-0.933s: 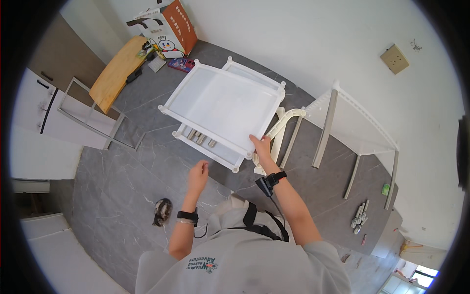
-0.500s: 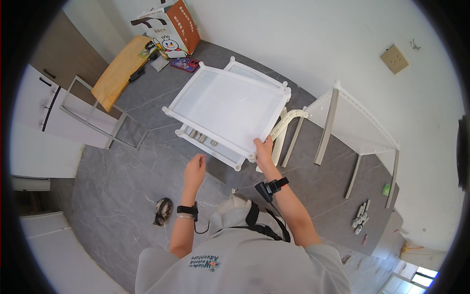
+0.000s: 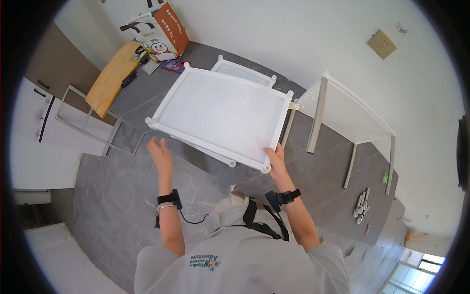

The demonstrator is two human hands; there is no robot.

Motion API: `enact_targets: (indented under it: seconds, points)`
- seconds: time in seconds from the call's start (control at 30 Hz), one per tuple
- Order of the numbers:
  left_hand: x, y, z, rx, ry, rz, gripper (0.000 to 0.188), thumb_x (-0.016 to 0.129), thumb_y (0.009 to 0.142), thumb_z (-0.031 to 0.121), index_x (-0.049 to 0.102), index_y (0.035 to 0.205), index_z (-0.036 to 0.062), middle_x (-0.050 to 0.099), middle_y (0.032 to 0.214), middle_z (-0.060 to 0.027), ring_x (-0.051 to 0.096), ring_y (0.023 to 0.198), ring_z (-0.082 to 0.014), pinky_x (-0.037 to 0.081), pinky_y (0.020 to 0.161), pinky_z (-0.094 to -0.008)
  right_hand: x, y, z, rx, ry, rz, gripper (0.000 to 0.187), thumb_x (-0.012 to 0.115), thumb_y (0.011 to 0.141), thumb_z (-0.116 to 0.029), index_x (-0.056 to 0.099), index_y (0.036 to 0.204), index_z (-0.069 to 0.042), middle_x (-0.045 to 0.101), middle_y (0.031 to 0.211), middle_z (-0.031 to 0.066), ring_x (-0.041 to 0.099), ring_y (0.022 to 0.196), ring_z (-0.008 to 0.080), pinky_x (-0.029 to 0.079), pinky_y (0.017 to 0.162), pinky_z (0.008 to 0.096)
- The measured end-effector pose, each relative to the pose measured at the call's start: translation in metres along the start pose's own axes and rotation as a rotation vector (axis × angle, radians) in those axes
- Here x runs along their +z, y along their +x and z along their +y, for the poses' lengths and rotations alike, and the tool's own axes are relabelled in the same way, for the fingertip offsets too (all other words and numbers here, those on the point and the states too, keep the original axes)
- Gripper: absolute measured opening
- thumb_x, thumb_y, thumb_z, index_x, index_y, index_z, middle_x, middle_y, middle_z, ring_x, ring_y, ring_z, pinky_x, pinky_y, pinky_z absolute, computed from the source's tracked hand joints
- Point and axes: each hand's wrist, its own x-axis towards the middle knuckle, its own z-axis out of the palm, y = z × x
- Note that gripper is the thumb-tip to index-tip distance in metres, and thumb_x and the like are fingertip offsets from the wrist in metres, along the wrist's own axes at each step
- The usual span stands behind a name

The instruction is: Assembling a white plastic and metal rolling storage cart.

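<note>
Pale wall [image 3: 254,34] backs a dark grey table [image 3: 325,176], whose edges bend with the lens. Over it, the person's right hand [image 3: 277,160] has its fingers clamped on the near right corner of a white tray [image 3: 223,112], thumb on top, probably because the raised rim gives a firm hold; the rest of that grip is hidden underneath. The left hand [image 3: 160,154] is just beside the near left corner, its fingers apart and apparently not touching, perhaps there because that side has no hold. A second tray [image 3: 245,73] sits askew below, mostly covered, showing only its far part and a strip of near edge. By the wall, a legged panel [image 3: 357,110] extends grey legs; how it rests is hard to judge. Of a cream part [image 3: 293,106], only a tip emerges. Small caster-like pieces [image 3: 361,208] lie bunched, perhaps against rolling, their number unclear.
</note>
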Motion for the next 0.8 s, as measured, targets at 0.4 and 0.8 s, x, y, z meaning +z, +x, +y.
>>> enact_targets:
  seconds: [0.4,0.8]
  points:
    - [-0.004,0.004,-0.003,-0.386,-0.652,-0.204,0.059,0.024,0.095,0.049,0.048,0.116,-0.0014,0.059,0.098,-0.0103,0.057,0.088,-0.0196,0.046,0.075,-0.031,-0.105,-0.065,-0.028,-0.006,-0.043,0.046,0.051,0.058,0.074,-0.005,0.043,0.121,0.002,0.057,0.105,0.0106,0.057,0.092,0.018,0.046,0.082,0.0305]
    - [0.017,-0.071,0.134,-0.091,-0.581,-0.55,0.06,0.021,0.096,0.049,0.054,0.102,-0.0002,0.056,0.077,-0.005,0.05,0.063,-0.011,0.041,0.058,-0.0252,-0.219,-0.15,-0.069,-0.093,0.143,0.279,0.051,0.059,0.074,-0.018,0.046,0.118,0.004,0.057,0.097,0.0109,0.056,0.086,0.0203,0.046,0.077,0.0315]
